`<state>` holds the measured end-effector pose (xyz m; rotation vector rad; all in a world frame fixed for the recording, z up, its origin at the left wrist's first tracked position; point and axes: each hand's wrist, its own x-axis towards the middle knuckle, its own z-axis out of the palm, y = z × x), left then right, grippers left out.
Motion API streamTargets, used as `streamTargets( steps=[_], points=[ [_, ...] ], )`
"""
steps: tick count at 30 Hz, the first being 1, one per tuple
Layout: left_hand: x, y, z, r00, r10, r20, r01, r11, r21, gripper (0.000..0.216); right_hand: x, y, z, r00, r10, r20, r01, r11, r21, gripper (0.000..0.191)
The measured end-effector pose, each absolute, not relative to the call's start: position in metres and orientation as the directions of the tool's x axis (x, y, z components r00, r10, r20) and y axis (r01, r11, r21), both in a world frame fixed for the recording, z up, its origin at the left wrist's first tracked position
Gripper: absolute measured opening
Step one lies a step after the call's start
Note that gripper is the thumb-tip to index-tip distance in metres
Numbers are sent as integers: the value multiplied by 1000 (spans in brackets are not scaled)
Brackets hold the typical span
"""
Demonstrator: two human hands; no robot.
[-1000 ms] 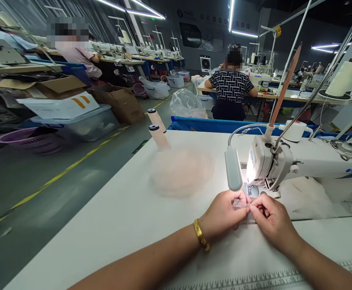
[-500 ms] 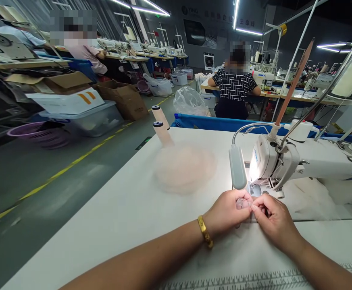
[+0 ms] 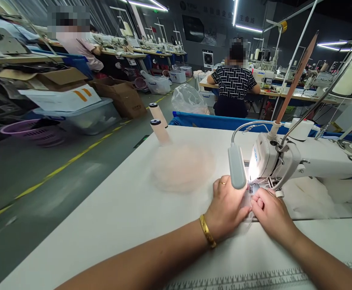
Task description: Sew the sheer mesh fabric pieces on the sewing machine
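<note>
My left hand (image 3: 226, 206) and my right hand (image 3: 270, 211) rest on the white table (image 3: 127, 217) right at the needle of the white sewing machine (image 3: 296, 161). Between them lies a small sheer piece of fabric (image 3: 248, 206), pressed down by the fingers of both hands under the lit needle area. My left hand lies flat, partly behind the grey lamp head (image 3: 235, 166). My right hand's fingers are curled onto the fabric's edge. A gold bangle (image 3: 208, 236) is on my left wrist.
A pile of pale pink sheer fabric (image 3: 183, 167) lies on the table left of the machine, with two thread cones (image 3: 159, 125) behind it. A blue bin (image 3: 212, 121) stands beyond the table. Other people sit at benches ahead and at the left.
Both hands moved forward from just in front of the machine to the needle area. The small fabric went from pinched up between the fingers to pressed flat on the table.
</note>
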<state>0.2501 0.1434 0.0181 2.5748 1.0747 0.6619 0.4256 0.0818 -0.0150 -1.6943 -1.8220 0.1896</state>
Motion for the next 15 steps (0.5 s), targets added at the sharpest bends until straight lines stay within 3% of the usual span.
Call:
streamTargets(
  steps=[2, 5, 10, 15],
  points=[
    [249, 142, 13, 707, 588, 393, 511, -809, 292, 10, 428, 83, -16, 40, 932, 361, 852, 157, -500, 17],
    [246, 144, 4, 807, 416, 419, 362, -909, 205, 28, 430, 83, -17, 53, 929, 367, 845, 155, -513, 14],
    [242, 147, -2, 815, 396, 423, 327, -917, 228, 26, 435, 78, -14, -54, 928, 369, 827, 249, -504, 14],
    [241, 149, 0, 805, 389, 448, 322, -920, 221, 25, 439, 73, -12, -163, 899, 407, 859, 332, -389, 25]
  ],
)
